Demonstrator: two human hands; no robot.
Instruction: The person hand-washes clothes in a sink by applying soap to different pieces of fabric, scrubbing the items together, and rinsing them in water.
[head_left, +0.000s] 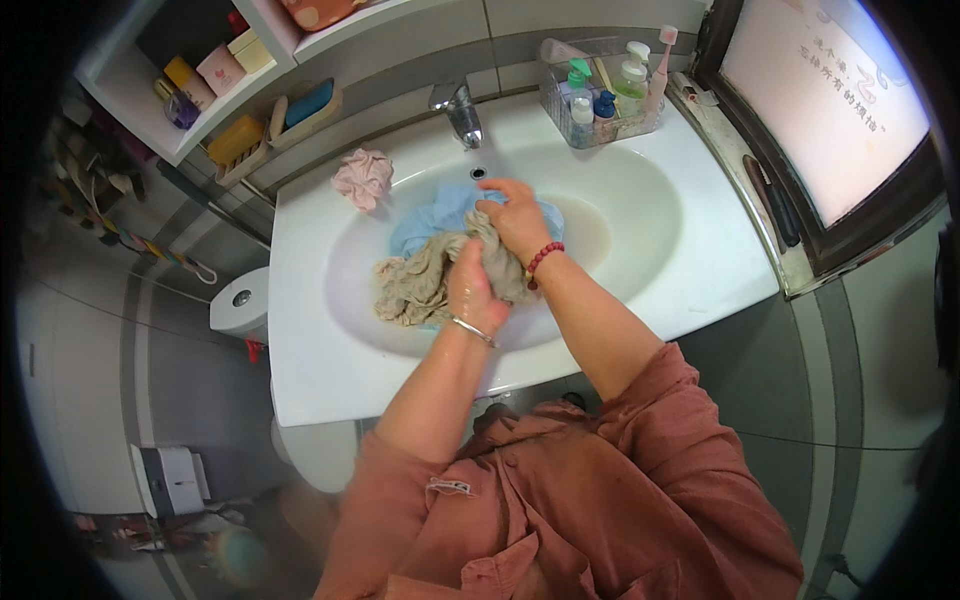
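A wet khaki garment (420, 277) lies bunched in the white washbasin (652, 187). My left hand (474, 289), a silver bangle at its wrist, grips the garment's middle from the near side. On the upper right fold rests my right hand (517, 221), with red beads round the wrist. Its thumb and palm press on the fabric while the index finger points out to the left. Beneath and behind the khaki bundle is a light blue cloth (431, 217), partly hidden. Cloudy water (589, 232) shows at the right of the bowl.
A chrome faucet (457, 112) stands behind the bowl. A pink scrunched bath puff (363, 178) sits on the left rim. At the back right, a clear basket (600, 131) holds pump bottles and a toothbrush. Soap dishes (304, 120) hang on the left wall; a knife (780, 202) lies on the right ledge.
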